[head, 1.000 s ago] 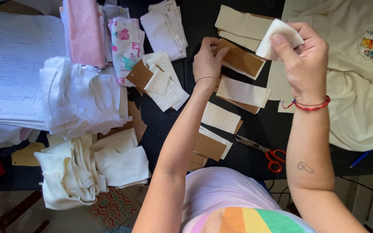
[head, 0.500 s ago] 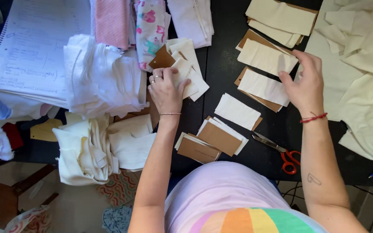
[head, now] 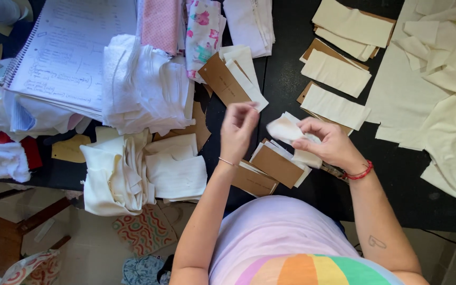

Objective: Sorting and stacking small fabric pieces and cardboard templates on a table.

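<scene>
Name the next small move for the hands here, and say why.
Probably bring the left hand across to pinch the free edge of the cream cloth piece. The right hand holds that piece up alone, while the left hangs empty just beside it.

Both hands off table now, raised together over brown cards (head: 276, 164) — right hand (head: 327, 142) grips cream fabric piece (head: 286, 129), left hand (head: 238, 129) empty, fingers close beside it.
</scene>
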